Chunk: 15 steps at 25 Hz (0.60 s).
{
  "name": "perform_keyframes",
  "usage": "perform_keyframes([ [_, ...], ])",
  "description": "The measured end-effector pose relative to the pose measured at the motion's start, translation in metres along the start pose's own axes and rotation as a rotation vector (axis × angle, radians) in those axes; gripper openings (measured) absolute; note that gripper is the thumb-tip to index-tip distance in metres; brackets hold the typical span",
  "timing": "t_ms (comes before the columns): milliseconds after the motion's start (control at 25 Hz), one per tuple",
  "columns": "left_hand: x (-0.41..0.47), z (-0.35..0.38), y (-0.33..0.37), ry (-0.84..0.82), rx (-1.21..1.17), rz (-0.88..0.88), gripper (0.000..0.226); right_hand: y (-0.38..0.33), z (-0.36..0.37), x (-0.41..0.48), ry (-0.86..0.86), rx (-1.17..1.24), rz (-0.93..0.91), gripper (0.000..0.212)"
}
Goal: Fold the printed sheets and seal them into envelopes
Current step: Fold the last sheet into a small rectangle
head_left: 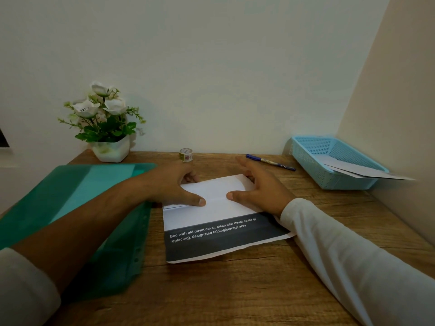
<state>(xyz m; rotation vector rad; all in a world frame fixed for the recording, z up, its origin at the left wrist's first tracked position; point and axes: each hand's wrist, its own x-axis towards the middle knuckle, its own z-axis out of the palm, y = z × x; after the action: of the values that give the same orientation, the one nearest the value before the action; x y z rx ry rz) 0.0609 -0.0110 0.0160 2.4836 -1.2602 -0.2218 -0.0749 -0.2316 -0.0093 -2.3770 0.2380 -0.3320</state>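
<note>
Green translucent plastic is seen along the left edge of the tabletop [235,290]: one folder [77,208], lying flat. Behind it, at the back left corner, one white pot of artificial flowers [110,149] is set against the wall. The left hand [171,187] is laid on the left part of the folded flap, thumb pressed flat on it. The fingers are bent over the far crease, and it cannot be told whether that grip pinches the paper or only presses it. One roll of tape [186,154] stands at the back edge, just beyond this hand.

One printed sheet [219,234] lies at the middle of the tabletop, its far part folded toward the near edge, its dark printed band left uncovered. The right hand [261,191] is spread on the right part of the flap, fingers straight and thumb pressed down, so nothing is clasped in its grip.

One blue pen [270,162] lies near the back edge. One blue basket [313,158] sits in the back right corner, with at least two pale flat pieces [362,171], probably envelopes, poking over its rim.

The first fold is judged to be under creasing. Next, the crease would need running along, and the printed end folding up over it so the sheet fits an envelope.
</note>
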Motion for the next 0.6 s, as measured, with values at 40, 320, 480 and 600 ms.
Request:
perform_keyframes([
  [40, -0.0002, -0.0004, 0.0, 0.001, 0.002, 0.003, 0.06, -0.0004, 0.0, -0.0002, 0.021, 0.079, 0.011, 0.102],
  [320, -0.0023, -0.0003, -0.0037, -0.004, -0.089, 0.024, 0.067, 0.0, -0.0047, 0.002, 0.208, 0.671, 0.155, 0.088],
  [480, -0.0035, -0.0015, -0.0024, -0.004, -0.018, 0.003, 0.076, -0.0008, -0.008, 0.0038, 0.226, 0.936, 0.269, 0.079],
  [600, -0.007, -0.0033, -0.001, 0.032, -0.072, 0.004, 0.077, -0.0021, -0.0096, 0.0044, 0.191, 0.957, 0.259, 0.079],
])
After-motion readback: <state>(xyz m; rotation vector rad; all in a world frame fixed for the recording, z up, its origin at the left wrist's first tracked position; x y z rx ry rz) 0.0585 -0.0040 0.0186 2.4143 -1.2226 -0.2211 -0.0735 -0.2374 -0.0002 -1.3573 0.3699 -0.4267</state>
